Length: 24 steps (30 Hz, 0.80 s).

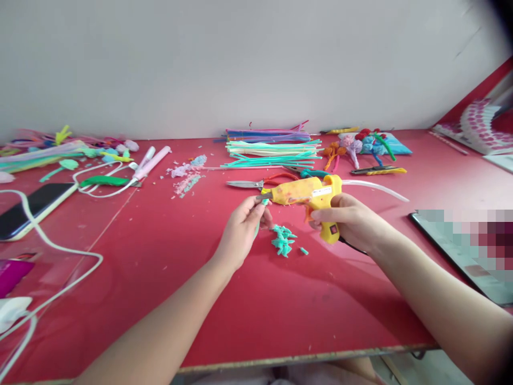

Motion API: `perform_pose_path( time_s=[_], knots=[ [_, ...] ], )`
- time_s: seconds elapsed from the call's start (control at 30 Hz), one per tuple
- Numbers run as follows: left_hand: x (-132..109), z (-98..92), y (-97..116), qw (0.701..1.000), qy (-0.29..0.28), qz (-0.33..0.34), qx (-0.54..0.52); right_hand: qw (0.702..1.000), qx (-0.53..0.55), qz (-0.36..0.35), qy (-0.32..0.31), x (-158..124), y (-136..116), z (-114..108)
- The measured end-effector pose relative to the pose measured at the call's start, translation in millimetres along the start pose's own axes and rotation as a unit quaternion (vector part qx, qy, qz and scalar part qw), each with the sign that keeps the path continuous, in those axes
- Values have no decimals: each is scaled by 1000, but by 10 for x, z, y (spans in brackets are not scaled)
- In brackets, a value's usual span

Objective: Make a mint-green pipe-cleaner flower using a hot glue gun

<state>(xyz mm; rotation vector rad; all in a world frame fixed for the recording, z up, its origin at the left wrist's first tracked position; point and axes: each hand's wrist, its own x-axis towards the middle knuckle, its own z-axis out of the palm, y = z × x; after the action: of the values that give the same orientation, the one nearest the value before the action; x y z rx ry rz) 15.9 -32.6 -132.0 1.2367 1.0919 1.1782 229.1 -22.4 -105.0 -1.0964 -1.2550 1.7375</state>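
Note:
My right hand [355, 220] is wrapped round the handle of a yellow hot glue gun [298, 191], fingers by its orange trigger. A clear glue stick [374, 185] sticks out of the gun's back. Between the thumb and fingers of my left hand [239, 231] is a green pipe cleaner [265, 201], mostly hidden by the fingers. The gun's metal nozzle is right at its upper end; whether they touch I cannot tell. Just below the gun, a small heap of teal pipe cleaner pieces [283, 243] lies on the red table [256, 310], with one loose piece [304, 251] beside it.
Scissors [243, 184] and red-handled pliers lie behind the gun. Bundled pipe cleaners [272, 152] and fuzzy flowers [352, 147] line the back. At left are a phone [38, 206], a white cable [60, 248] and a pink corded tool [151, 163]. A tablet [452, 251] is at right.

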Motion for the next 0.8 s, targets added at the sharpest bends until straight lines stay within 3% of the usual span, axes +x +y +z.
perform_pose_path(
  time_s=[0.1, 0.17, 0.3, 0.47, 0.6, 0.8],
  knots=[
    [-5, -23, 6, 987, 21, 97, 126, 1000, 14, -16, -13, -20, 14, 55],
    [-13, -20, 25, 982, 24, 117, 144, 998, 32, -61, -13, -21, 19, 83],
    [-18, 2, 37, 992, 26, 79, 99, 992, 45, -116, 14, -11, 12, 99],
    [9, -11, -4, 998, 47, 20, 29, 995, 51, -86, -14, -16, 20, 101],
    [24, -20, -1, 998, 50, -17, -29, 993, -56, -102, 6, -27, 51, 87],
    [15, -23, -3, 999, 48, 2, -23, 963, -205, -173, -8, -44, 69, 91]
  ],
)
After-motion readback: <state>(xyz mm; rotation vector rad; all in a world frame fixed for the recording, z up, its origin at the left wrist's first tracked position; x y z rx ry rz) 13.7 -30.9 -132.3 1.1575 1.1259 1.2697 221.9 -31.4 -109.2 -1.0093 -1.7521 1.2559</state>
